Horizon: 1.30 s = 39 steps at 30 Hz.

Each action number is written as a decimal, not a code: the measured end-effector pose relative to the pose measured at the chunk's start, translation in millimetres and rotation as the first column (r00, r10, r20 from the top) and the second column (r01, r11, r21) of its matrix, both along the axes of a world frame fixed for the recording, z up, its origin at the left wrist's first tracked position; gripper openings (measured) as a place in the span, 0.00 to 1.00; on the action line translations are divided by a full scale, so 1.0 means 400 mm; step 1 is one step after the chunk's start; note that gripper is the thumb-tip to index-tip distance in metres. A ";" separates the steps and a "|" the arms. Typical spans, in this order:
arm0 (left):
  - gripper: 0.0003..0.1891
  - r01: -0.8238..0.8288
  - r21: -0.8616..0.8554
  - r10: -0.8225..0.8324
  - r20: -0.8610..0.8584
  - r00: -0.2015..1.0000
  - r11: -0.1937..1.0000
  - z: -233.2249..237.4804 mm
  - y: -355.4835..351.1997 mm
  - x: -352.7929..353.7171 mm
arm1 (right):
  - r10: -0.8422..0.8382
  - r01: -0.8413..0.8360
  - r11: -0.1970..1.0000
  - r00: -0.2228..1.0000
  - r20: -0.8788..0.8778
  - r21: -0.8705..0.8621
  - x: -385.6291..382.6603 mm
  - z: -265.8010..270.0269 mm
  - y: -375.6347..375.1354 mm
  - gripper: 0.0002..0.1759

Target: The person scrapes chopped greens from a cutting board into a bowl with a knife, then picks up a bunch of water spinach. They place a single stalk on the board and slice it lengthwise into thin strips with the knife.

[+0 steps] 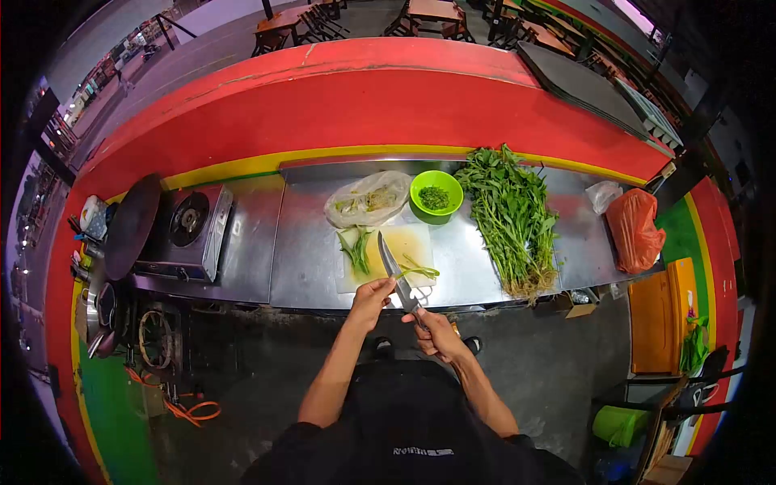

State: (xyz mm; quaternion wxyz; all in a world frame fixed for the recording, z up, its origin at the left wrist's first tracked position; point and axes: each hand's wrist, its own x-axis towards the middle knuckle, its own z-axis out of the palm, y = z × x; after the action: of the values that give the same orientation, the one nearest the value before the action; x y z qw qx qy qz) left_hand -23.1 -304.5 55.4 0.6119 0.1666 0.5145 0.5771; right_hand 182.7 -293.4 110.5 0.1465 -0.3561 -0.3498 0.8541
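In my right hand [436, 333] is the handle of a kitchen knife [390, 260], its long blade slanting up and left over the cutting board. My left hand [373, 297] is closed, with its fingertips close to the blade and to a thin green stem [418, 270] that stretches right across the board. Whether those fingers pinch the stem is too small to tell for certain. The pale cutting board [411, 237] lies on the steel counter. Cut green leaves [356, 249] rest on its left side.
Behind the board stand a clear plastic bag [347, 210] and a green bowl [454, 196] of chopped greens. A large heap of leafy stalks [509, 218] with roots lies right, then an orange bag [634, 230]. A gas stove [212, 234] and dark wok [133, 230] stand left.
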 end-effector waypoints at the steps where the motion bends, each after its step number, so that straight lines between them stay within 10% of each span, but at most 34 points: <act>1: 0.13 0.010 -0.005 -0.010 0.046 0.999 1.000 0.004 0.000 0.001 | -0.004 0.004 1.000 1.000 -0.005 -0.006 0.000 0.001 -0.001 0.26; 39: 0.12 -0.021 -0.072 0.029 0.114 0.993 0.997 0.046 0.011 0.038 | -0.027 0.027 1.000 0.999 0.019 -0.016 -0.033 -0.016 -0.011 0.26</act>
State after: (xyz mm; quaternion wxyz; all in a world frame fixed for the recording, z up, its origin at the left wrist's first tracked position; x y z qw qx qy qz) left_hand -8.1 -300.3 73.8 0.6389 0.1050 0.5004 0.5748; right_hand 169.5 -297.8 104.1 0.1520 -0.3699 -0.3394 0.8514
